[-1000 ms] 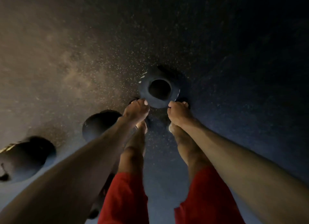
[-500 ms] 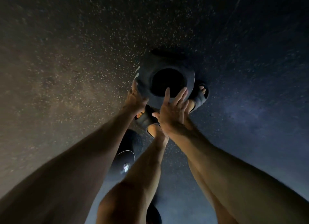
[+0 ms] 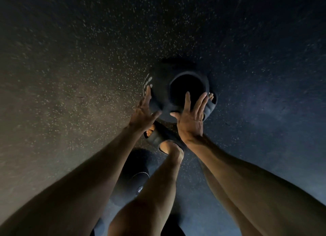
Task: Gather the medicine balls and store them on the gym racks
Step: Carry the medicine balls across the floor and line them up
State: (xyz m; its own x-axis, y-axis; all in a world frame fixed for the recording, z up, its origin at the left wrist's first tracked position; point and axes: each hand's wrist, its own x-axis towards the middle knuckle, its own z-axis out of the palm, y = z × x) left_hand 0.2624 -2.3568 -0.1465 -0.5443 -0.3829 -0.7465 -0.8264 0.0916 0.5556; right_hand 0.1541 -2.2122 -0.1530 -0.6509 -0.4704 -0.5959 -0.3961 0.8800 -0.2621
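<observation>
A dark medicine ball with a black round patch and pale markings on its left side lies on the speckled floor ahead of me. My left hand lies flat against the ball's left side, fingers straight. My right hand lies with spread straight fingers on the ball's near right side. A second dark ball rests on the floor below, between my left arm and left leg.
My feet in dark slides stand close to the ball, one just under my hands and one behind my right hand. Dark speckled rubber floor stretches all around. No rack is in view.
Both hands went from curled near the ball's lower edge to flat with fingers spread on its sides. The view has moved closer to the ball, and the balls at left have left the view.
</observation>
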